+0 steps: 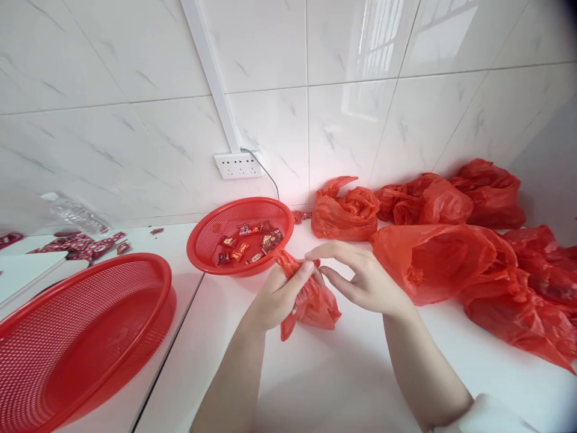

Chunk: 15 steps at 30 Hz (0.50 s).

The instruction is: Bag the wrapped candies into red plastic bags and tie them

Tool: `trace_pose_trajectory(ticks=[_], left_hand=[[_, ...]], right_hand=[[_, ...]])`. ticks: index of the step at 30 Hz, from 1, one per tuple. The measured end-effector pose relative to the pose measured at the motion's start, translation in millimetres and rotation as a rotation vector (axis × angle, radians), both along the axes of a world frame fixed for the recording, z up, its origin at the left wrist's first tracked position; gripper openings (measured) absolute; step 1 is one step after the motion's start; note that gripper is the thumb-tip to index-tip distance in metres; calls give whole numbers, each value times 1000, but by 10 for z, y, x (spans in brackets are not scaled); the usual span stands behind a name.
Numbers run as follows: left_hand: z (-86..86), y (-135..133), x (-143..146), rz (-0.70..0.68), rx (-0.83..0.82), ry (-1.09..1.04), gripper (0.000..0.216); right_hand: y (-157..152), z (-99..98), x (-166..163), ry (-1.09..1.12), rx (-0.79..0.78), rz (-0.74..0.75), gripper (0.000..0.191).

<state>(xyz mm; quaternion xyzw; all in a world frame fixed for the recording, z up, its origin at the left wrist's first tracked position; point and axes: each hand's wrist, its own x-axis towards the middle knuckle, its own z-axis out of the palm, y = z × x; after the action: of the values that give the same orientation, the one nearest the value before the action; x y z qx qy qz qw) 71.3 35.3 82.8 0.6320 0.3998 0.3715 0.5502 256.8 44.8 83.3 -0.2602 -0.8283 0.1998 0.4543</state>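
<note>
While the left hand (279, 294) pinches the neck of a small red bag (315, 304) in a closed grip at the middle of the worktop (315, 385), the right hand (360, 276) touches its top with narrowed fingers. Several bulging bags (345, 213) sit far right and only a few wrapped sweets (247, 243) lie in the small basket (198, 246), so the work looks well along. The near worktop is open; the large basket (90, 264) crowds the left, loose bags (518, 294) the right.
</note>
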Motion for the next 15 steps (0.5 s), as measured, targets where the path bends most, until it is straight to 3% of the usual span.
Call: trace_pose_trajectory(ticks=[4,7,10,12,15], left_hand=[[-60,36,-43,23,-105,0,44],[-55,80,-75,98,-169,-66,50],[-28,135,-108,88,-214,-157,57],[-22,165,-113,100,-236,-222,55],[-40,195,-107,108,-256,-321,45]], right_hand=[[65,-75,-26,-29,-18,-51,30],[115,-118,10,23,-10,-186,25],[125,-112,109,97,-32,-299,23],[96,-81,168,115,-56,-242,22],[26,-27,192,31,-81,19,21]])
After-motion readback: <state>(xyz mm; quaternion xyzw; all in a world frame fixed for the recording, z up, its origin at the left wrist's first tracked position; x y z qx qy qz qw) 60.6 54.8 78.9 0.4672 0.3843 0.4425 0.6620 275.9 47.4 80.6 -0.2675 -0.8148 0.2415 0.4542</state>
